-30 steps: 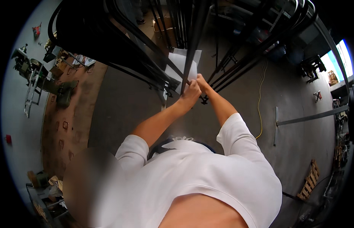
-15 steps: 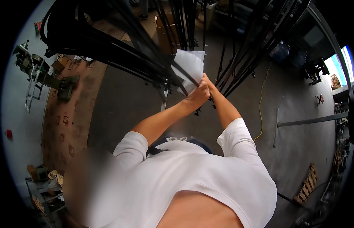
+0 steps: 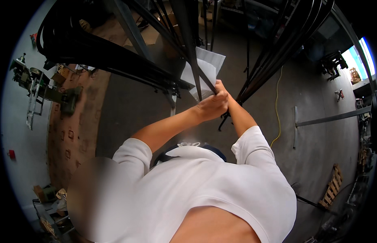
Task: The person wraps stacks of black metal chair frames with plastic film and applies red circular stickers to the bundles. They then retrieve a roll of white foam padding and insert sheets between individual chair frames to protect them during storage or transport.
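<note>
A: Where's the white paper sheet [image 3: 205, 71]?
B: Up and ahead of both hands, pinched at its lower edge behind the dark metal bar [image 3: 194, 60]. Left hand [image 3: 212, 106] closed on it, nearer; right hand [image 3: 221, 90] probably gripping too, mostly hidden.

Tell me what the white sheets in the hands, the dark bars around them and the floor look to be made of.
White sheets: most likely paper, matte, thin, with sharp corners and fold lines. Dark bars: probably painted or coated metal, black, straight and slender, with a faint sheen. Floor: seemingly bare concrete, grey, dull and mottled. Both hands are clasped together at the sheets' lower edge.
</note>
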{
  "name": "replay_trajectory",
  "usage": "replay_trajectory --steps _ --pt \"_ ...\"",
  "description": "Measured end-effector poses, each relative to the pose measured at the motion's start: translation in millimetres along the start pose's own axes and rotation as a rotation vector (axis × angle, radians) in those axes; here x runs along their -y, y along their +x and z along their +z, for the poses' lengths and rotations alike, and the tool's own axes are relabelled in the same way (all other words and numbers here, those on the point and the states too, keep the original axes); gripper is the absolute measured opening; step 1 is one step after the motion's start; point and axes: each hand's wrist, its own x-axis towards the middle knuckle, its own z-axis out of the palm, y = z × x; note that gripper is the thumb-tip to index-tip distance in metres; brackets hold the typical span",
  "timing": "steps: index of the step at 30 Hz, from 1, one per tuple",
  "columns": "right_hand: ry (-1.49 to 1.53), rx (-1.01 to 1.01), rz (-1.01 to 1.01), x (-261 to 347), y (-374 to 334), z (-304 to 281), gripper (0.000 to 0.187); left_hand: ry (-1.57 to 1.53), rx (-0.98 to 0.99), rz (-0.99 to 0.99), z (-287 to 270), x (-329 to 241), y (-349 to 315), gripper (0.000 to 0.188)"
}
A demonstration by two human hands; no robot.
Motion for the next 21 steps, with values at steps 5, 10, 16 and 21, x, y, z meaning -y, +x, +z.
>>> replay_trajectory --steps 5,10,16,21 --pt "0.057 0.005 -0.164 41.0 -8.4 11.0 0.01 -0.025 0.078 -0.13 16.4 -3.6 -0.3 0.006" --pt "0.065 0.044 -0.26 63.8 7.8 32.0 0.016 -0.026 0.118 0.028 15.0 2.3 -4.4 0.009" --pt "0.076 0.152 -0.18 66.1 19.3 28.4 0.016 -0.068 0.092 0.122 6.8 7.6 -9.8 0.008" --pt "-0.032 0.071 -0.118 54.5 2.8 -6.2 0.018 -0.139 0.113 0.075 3.7 47.5 -40.3 0.007"
